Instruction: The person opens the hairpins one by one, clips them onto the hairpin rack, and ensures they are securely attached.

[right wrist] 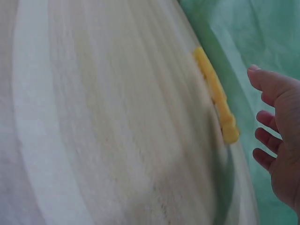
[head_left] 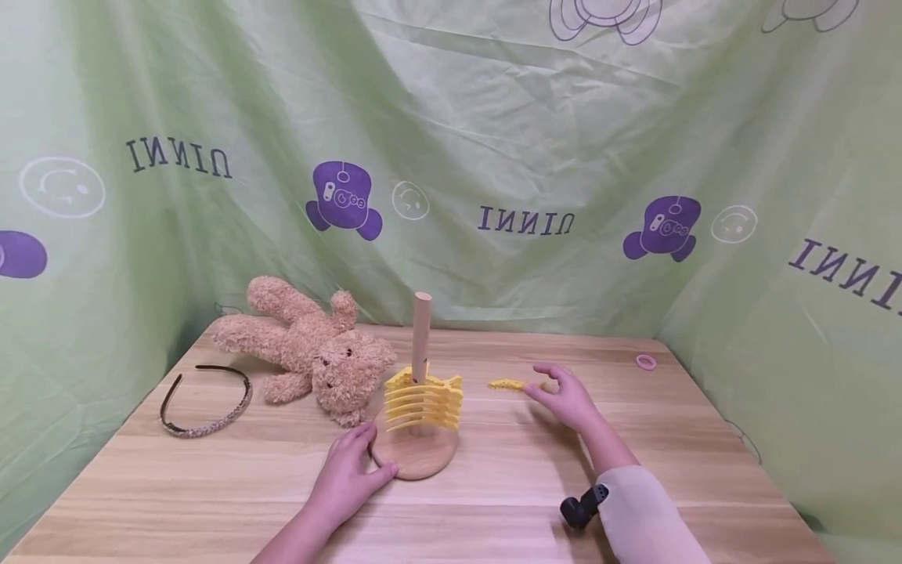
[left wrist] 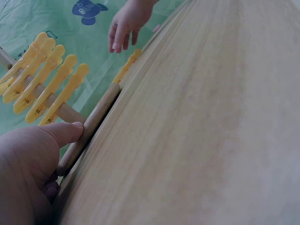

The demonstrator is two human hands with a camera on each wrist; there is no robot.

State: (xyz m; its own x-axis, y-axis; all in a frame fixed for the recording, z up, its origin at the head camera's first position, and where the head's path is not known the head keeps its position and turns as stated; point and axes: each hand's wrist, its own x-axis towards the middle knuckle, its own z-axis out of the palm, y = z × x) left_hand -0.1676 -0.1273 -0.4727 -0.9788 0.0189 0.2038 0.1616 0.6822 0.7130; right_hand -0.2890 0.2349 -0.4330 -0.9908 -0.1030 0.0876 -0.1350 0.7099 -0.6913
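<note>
A wooden stand, with a round base (head_left: pixel 417 464) and an upright post (head_left: pixel 421 333), stands before me. Several yellow hair clips (head_left: pixel 424 407) are stacked one above another around its post. My left hand (head_left: pixel 345 476) grips the near left edge of the base, thumb on top, as the left wrist view shows. One more yellow hair clip (right wrist: pixel 216 96) lies on the table to the right of the stand. Close beside that clip is my right hand (head_left: pixel 569 401), thumb and fingers spread apart with nothing between them; the right wrist view shows a gap between hand and clip.
Left of the stand a pinkish-brown teddy bear (head_left: pixel 299 345) lies on its side, its head near the base. A dark headband with a glittery band (head_left: pixel 211 427) lies farther left. Toward the back right corner is a small pink ring (head_left: pixel 645 363). Green printed cloth (head_left: pixel 493 157) surrounds the wooden table (head_left: pixel 479 525).
</note>
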